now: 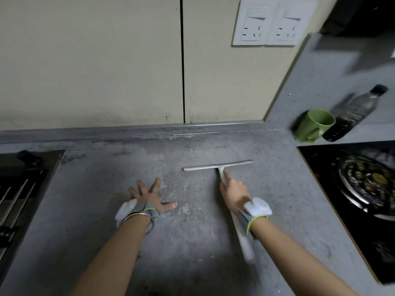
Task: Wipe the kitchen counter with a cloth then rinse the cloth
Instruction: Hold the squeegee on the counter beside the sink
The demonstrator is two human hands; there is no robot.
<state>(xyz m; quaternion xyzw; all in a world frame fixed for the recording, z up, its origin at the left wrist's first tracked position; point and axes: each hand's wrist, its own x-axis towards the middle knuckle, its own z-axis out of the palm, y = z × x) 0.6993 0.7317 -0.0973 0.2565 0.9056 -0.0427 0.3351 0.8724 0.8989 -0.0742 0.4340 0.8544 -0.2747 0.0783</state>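
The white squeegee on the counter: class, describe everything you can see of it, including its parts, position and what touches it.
The squeegee is T-shaped, white and looks like plastic. Its long, narrow blade bar lies across the grey counter, pointing left to right, slightly tilted. A straight handle runs from the bar's middle back toward the person, partly hidden under the wrist. The right hand grips the handle, index finger stretched along it toward the bar. The blade edge appears to rest on the counter; nothing else touches it.

Home kitchen: grey stone counter (pixel 192 242), gas hob (pixel 23 178), wall sockets (pixel 271 24), green mug (pixel 312 126)
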